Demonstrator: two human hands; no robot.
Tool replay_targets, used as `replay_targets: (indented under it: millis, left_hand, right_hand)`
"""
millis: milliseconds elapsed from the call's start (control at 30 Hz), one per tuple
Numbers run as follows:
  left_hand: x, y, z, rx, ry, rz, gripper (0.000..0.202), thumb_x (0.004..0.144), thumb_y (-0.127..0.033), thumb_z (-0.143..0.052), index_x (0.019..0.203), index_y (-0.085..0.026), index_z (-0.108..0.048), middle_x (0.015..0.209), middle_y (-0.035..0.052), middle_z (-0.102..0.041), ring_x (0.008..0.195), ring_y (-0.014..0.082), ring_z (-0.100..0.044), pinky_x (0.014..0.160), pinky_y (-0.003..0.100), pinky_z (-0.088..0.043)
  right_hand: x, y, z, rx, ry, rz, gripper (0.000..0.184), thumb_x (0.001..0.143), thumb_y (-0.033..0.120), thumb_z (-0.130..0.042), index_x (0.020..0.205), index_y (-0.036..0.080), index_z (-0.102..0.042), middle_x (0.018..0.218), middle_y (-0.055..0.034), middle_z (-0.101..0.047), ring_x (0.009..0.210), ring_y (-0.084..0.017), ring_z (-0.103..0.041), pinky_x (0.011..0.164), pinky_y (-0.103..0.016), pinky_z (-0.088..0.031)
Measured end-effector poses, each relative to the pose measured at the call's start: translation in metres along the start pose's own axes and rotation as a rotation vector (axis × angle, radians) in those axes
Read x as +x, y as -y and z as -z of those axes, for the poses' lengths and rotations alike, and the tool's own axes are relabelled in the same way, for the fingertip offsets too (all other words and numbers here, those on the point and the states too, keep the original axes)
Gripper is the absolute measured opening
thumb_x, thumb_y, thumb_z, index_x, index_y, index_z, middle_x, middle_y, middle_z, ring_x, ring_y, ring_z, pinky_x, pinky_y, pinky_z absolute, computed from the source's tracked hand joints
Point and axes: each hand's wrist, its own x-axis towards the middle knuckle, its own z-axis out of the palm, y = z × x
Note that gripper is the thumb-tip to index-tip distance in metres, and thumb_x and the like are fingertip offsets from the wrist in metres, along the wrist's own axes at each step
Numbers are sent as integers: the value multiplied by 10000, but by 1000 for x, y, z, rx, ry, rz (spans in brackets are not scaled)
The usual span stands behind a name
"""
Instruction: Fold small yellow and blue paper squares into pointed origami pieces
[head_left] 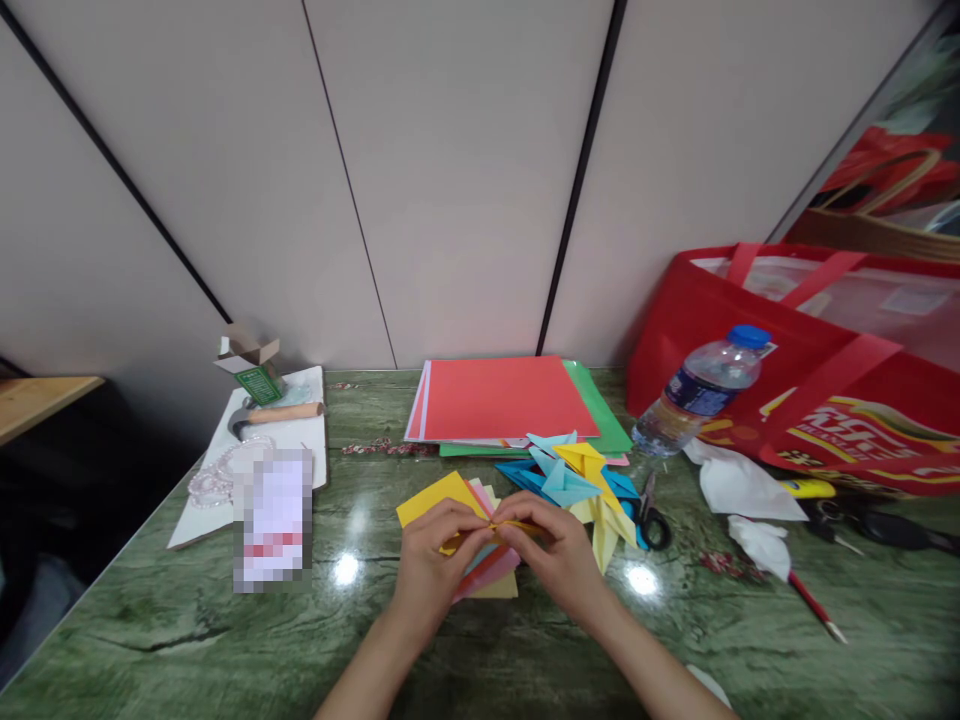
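Observation:
Both of my hands meet at the front middle of the table, pinching a small folded piece of orange-yellow paper point(517, 525). My left hand point(435, 550) grips its left part between thumb and fingers, and my right hand point(555, 545) holds the right part the same way. Fingers hide much of the paper's shape. Beneath them lies a fanned pile of coloured paper sheets point(431, 498) in yellow, pink, orange and tan. Just beyond my right hand is a heap of folded paper pieces point(574, 482) in blue, light blue and yellow, beside black-handled scissors point(655, 525).
Behind the hands sits a stack of larger coloured sheets point(510, 398). To the right stand a water bottle point(701, 390) and a red bag point(847, 370), with tissues point(746, 485) and a red pen-like stick point(817, 607). At left, a white board point(311, 450) carries a small box point(259, 375) and a wooden-handled tool point(289, 414).

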Motion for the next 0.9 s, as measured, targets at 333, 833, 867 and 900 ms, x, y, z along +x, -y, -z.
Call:
replay_targets:
  millis: [333, 833, 867, 900]
  left_hand:
    - [-1, -1, 2, 251, 31, -219, 84, 789, -139, -547, 739, -169, -607, 704, 37, -609, 702, 155, -562, 654, 279, -445]
    - [-4, 3, 8, 572, 104, -507, 213, 793, -95, -514, 943, -225, -591, 1028, 81, -631, 1025, 227, -519, 939, 487, -337]
    - [-4, 4, 6, 557, 71, -476, 224, 788, -110, -535, 962, -240, -586, 1066, 80, -618, 1054, 234, -507, 943, 496, -335]
    - [-4, 5, 5, 527, 23, -430, 253, 778, -140, -563, 1005, -252, -573, 1109, 85, -596, 1082, 243, -494, 944, 499, -340]
  right_hand:
    - [0, -4, 2, 86, 35, -33, 59, 755, 249, -631, 723, 206, -656, 821, -50, -608, 812, -187, -590, 713, -306, -479]
    - [-1, -11, -5, 639, -55, -613, 523, 605, 349, -754, 1043, 196, -513, 635, 37, -599, 522, -119, -590, 510, -245, -496]
    - [-1, -12, -5, 622, -70, -606, 543, 590, 344, -764, 1048, 199, -510, 659, 30, -613, 531, -124, -594, 507, -247, -494]
    - [-1, -13, -5, 604, -85, -602, 554, 581, 346, -767, 1048, 199, -509, 684, 20, -628, 542, -131, -601, 506, -250, -493]
